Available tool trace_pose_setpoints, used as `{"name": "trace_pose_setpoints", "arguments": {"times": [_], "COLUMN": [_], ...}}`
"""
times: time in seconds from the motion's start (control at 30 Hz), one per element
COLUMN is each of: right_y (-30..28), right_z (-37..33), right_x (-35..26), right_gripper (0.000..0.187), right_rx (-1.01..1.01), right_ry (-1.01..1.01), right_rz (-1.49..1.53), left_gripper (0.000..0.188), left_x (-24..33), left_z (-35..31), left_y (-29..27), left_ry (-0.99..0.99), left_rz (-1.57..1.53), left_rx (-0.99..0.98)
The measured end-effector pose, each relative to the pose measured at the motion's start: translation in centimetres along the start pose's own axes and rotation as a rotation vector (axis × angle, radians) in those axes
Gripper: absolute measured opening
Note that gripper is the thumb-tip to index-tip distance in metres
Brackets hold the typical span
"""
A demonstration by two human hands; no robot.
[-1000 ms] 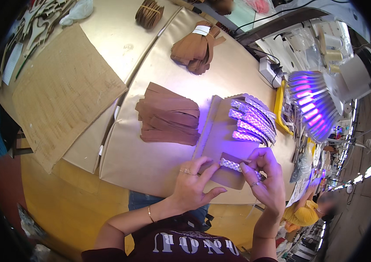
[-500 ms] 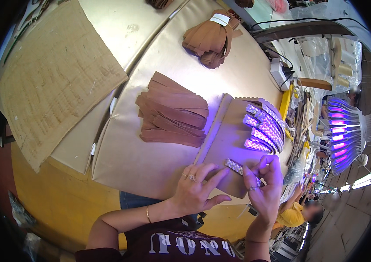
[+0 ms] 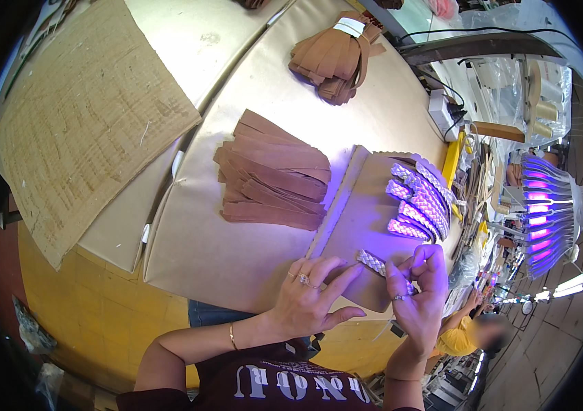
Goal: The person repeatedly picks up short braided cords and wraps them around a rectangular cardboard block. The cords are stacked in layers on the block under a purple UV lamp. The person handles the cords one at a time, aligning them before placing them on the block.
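Since a second ago, the darker brown piece under our braided strip [image 3: 371,262] has dropped from sight, so the braid shows directly against the board [image 3: 360,222], toward its near edge. Our right hand [image 3: 417,284] pinches the braid between thumb and finger; our left hand [image 3: 312,293], thumb and index spread, grips nothing we can see, index tip beside the braid's end. Board surface separates our braid from the braid bundle [image 3: 423,205] at the far-right edge; brown strips [image 3: 274,175] lie off the left edge.

Free lane betw. brown strips [image 3: 274,175] & strip bundle [image 3: 332,58], braided pile [image 3: 423,204] in way beyond R hand [image 3: 417,289].
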State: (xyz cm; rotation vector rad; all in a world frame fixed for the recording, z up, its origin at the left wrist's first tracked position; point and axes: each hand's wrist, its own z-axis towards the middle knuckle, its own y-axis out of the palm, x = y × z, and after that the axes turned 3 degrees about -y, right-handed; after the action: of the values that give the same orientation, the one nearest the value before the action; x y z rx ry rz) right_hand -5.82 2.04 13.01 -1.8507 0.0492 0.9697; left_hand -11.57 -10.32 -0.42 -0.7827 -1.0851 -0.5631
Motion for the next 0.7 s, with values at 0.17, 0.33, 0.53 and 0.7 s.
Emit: {"name": "trace_pose_setpoints", "arguments": {"times": [0.17, 0.33, 0.53, 0.7], "right_y": [-0.1, -0.1, -2.1, -4.1], "right_z": [0.0, 0.4, -0.9, -1.8], "right_x": [0.0, 0.2, 0.3, 1.6], "right_gripper": [0.027, 0.027, 0.023, 0.023], "right_rx": [-0.017, -0.021, -0.007, 0.026], "right_ry": [0.008, -0.103, 0.000, 0.034], "right_rz": [0.020, -0.041, -0.182, -0.312], "left_gripper": [0.068, 0.074, 0.075, 0.074], "left_x": [0.0, 0.0, 0.0, 0.1], "left_z": [0.3, 0.7, 1.0, 1.1], "left_y": [0.1, 0.1, -0.2, -0.2], "left_ry": [-0.016, -0.042, -0.011, 0.011], "left_rz": [-0.063, -0.077, -0.004, 0.037], "left_rx": [0.028, -0.034, -0.059, -0.059]}}
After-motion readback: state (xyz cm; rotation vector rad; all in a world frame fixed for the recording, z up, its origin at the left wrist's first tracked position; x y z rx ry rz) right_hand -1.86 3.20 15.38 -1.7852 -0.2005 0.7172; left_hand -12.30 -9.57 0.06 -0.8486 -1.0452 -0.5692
